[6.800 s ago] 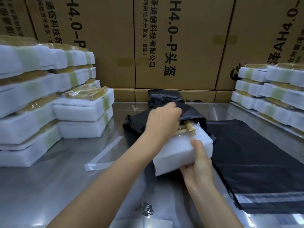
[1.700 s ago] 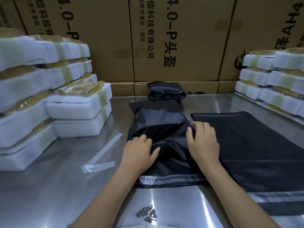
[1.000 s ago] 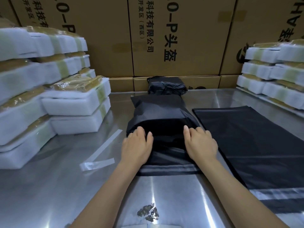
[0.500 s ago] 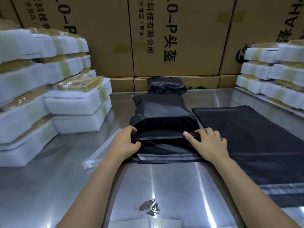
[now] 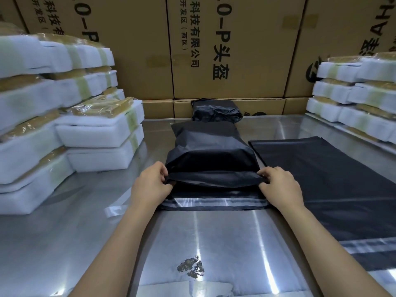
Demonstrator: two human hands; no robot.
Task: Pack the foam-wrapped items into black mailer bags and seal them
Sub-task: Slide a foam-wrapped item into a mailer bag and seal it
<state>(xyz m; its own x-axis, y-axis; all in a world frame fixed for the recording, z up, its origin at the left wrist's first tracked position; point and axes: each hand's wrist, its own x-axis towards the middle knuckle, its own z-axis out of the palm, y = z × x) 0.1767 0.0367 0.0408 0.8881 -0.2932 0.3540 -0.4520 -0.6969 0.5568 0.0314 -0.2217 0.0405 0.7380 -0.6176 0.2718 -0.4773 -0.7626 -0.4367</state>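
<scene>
Both hands shifted outward, left grip (image 5: 151, 185) and right grip (image 5: 278, 185) pinching mailer bag (image 5: 211, 161) fold ends

Filled black mailer bag (image 5: 211, 155) lay at centre on steel counter (image 5: 214, 243). Left grip (image 5: 151, 185) and right grip (image 5: 278, 186) pinched its folded edge at either end. Foam-wrapped stacks (image 5: 70, 121) at 9 o'clock; flat bags (image 5: 330, 179) at 3 o'clock.
</scene>
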